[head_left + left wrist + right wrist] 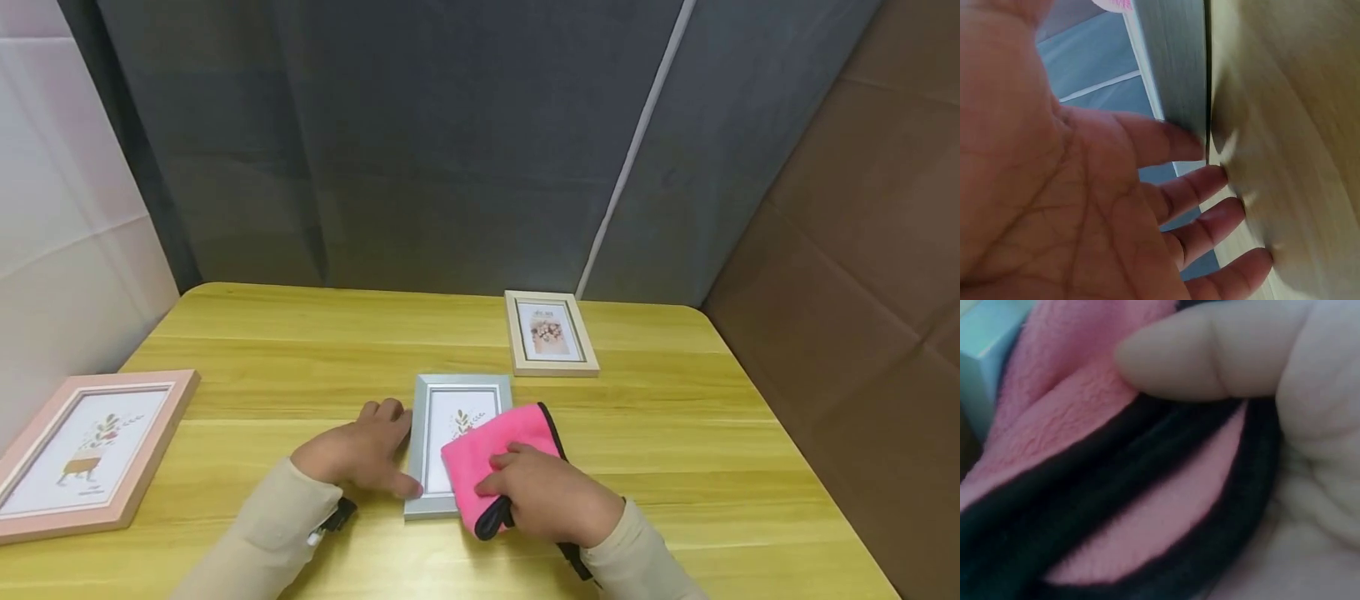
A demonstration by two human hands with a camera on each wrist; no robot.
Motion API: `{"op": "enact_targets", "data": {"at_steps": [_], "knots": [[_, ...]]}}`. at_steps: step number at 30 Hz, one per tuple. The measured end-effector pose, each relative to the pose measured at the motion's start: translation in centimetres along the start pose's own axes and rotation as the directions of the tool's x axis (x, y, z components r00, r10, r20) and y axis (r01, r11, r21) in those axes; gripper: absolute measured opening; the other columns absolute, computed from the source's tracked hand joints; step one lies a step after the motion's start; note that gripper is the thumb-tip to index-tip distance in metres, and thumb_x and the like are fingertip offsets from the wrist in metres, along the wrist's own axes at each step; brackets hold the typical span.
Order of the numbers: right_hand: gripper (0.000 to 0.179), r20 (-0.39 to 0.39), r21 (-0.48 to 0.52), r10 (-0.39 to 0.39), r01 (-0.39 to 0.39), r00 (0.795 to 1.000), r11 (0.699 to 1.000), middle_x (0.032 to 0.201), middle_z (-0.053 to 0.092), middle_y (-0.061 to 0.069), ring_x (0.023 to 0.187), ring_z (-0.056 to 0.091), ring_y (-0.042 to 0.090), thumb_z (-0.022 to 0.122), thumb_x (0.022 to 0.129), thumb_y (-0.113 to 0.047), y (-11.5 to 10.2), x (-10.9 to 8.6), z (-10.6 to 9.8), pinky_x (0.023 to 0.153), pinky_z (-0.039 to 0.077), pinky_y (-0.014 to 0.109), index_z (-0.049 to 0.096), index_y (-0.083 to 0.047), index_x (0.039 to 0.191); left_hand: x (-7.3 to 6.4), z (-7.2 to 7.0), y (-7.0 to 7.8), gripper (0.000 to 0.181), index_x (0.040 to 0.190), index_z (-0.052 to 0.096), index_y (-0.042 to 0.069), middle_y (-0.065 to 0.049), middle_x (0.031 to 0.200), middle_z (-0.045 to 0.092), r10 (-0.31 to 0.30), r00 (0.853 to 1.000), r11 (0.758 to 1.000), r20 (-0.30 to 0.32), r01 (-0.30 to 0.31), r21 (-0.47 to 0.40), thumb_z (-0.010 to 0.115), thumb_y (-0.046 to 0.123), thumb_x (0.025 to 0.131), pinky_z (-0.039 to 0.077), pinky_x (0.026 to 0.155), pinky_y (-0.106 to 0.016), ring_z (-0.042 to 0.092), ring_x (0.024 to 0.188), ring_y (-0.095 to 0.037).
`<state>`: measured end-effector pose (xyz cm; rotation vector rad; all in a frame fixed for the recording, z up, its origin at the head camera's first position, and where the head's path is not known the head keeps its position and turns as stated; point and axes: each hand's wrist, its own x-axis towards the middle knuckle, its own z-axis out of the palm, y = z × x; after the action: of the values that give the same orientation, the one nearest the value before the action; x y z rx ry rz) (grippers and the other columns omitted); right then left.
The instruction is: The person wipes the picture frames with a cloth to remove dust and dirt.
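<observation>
Silver-blue frame (463,380), one: lies flat, print upward, at the near middle of the wooden table (675,433). Upper left part of the print in sight; lower right part of the frame covered.

Pink cloth (498,433), one, folded, black-edged: lies across that lower right part and reaches past the frame's right side.

Right hand (551,496): grasps the cloth, thumb against its black edging in the right wrist view.

Left hand (367,454): grasps nothing; fingers extended and parted, touching the frame's left side, thumb at the lower left corner.

Pale pink frame (152,450), one: at the table's left, well apart from both hands.

Cream frame (557,368), one: toward the table's far edge, right of middle, beyond the silver-blue frame.

Stage, as judged: work with the cloth at the silver-blue frame appears under way and unfinished, the cloth being in hand and on it. How much of its surface is done cannot be told. Whether the other two frames are done or left cannot be told either; neither is touched by hand or cloth.
</observation>
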<state>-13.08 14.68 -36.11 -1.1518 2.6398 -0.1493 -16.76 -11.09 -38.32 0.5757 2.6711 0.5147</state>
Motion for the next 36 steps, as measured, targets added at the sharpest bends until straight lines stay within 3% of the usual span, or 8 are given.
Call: {"op": "enact_targets", "data": {"at_steps": [5, 11, 15, 19, 23, 27, 31, 36], "knots": [[0.042, 0.007, 0.032, 0.058, -0.059, 0.998, 0.998, 0.128, 0.066, 0.0, 0.131, 0.051, 0.028, 0.069, 0.086, -0.001, 0.1, 0.2, 0.0, 0.112, 0.035, 0.041, 0.073, -0.023, 0.121, 0.0, 0.2, -0.1, 0.107, 0.144, 0.042, -0.009, -0.023, 0.14, 0.04, 0.012, 1.0, 1.0, -0.008, -0.012, 0.024, 0.087, 0.048, 0.066, 0.048, 0.093, -0.052, 0.039, 0.118, -0.038], [0.054, -0.004, -0.01, 0.199, -0.199, 0.98, 0.98, 0.147, 0.051, 0.009, 0.138, 0.04, 0.039, 0.064, 0.086, 0.002, 0.9, 1.7, 0.3, 0.101, 0.044, 0.055, 0.067, -0.027, 0.131, -0.1, 0.3, -0.1, 0.106, 0.142, 0.046, -0.008, -0.023, 0.132, 0.043, 0.024, 0.999, 0.997, -0.032, -0.022, 0.077, 0.087, 0.051, 0.064, 0.049, 0.086, -0.052, 0.041, 0.111, -0.037], [0.057, -0.009, 0.08, 0.285, -0.283, 0.959, 0.956, 0.156, 0.039, 0.01, 0.145, 0.027, 0.04, 0.06, 0.089, 0.003, 2.6, 3.5, 0.5, 0.109, 0.036, 0.054, 0.06, -0.024, 0.139, 0.0, 0.4, 0.2, 0.102, 0.139, 0.049, -0.006, -0.021, 0.128, 0.044, 0.03, 0.999, 0.995, -0.037, -0.026, 0.094, 0.087, 0.052, 0.064, 0.049, 0.082, -0.052, 0.041, 0.107, -0.036], [0.052, -0.038, 0.203, 0.321, -0.307, 0.946, 0.93, 0.159, 0.032, 0.012, 0.147, 0.019, 0.041, 0.054, 0.095, 0.001, 4.0, 5.0, 0.6, 0.115, 0.025, 0.053, 0.057, -0.02, 0.143, 0.4, 0.6, 0.2, 0.103, 0.137, 0.051, -0.008, -0.021, 0.128, 0.044, 0.013, 0.999, 0.995, -0.036, -0.009, 0.1, 0.087, 0.054, 0.062, 0.049, 0.082, -0.052, 0.04, 0.107, -0.036], [0.051, -0.049, 0.248, 0.26, -0.241, 0.964, 0.938, 0.158, 0.035, 0.012, 0.147, 0.022, 0.039, 0.053, 0.096, -0.001, 4.5, 4.6, 0.3, 0.116, 0.024, 0.052, 0.056, -0.019, 0.143, 0.5, 0.7, 0.2, 0.106, 0.137, 0.051, -0.01, -0.021, 0.131, 0.043, -0.015, 0.999, 0.995, -0.035, 0.019, 0.094, 0.088, 0.054, 0.061, 0.047, 0.087, -0.054, 0.04, 0.11, -0.037], [0.053, -0.031, 0.199, 0.097, -0.089, 0.995, 0.976, 0.15, 0.047, 0.012, 0.142, 0.036, 0.034, 0.055, 0.091, 0.007, 3.6, 1.9, -0.5, 0.115, 0.029, 0.047, 0.06, -0.015, 0.139, 0.4, 0.8, 0.2, 0.104, 0.136, 0.052, -0.008, -0.019, 0.129, 0.044, -0.013, 0.999, 0.996, -0.039, 0.016, 0.093, 0.088, 0.054, 0.061, 0.047, 0.084, -0.052, 0.04, 0.108, -0.035], [0.052, 0.033, 0.126, -0.002, -0.002, 0.999, 0.992, 0.141, 0.056, 0.009, 0.136, 0.044, 0.033, 0.062, 0.087, 0.005, 1.5, -0.7, -0.6, 0.112, 0.034, 0.045, 0.065, -0.019, 0.134, 0.4, 0.8, 0.3, 0.101, 0.135, 0.053, -0.006, -0.019, 0.127, 0.044, 0.0, 0.999, 0.995, -0.047, 0.005, 0.099, 0.087, 0.054, 0.062, 0.048, 0.08, -0.049, 0.04, 0.106, -0.034], [0.049, 0.024, 0.042, 0.074, -0.075, 0.997, 0.996, 0.143, 0.054, 0.011, 0.135, 0.043, 0.042, 0.068, 0.089, -0.004, 0.4, -0.5, 0.3, 0.107, 0.04, 0.05, 0.064, -0.024, 0.134, 0.4, 0.7, 0.3, 0.096, 0.132, 0.055, -0.003, -0.017, 0.121, 0.046, 0.017, 0.998, 0.994, -0.067, -0.01, 0.105, 0.087, 0.052, 0.061, 0.048, 0.075, -0.047, 0.04, 0.101, -0.033]]}}
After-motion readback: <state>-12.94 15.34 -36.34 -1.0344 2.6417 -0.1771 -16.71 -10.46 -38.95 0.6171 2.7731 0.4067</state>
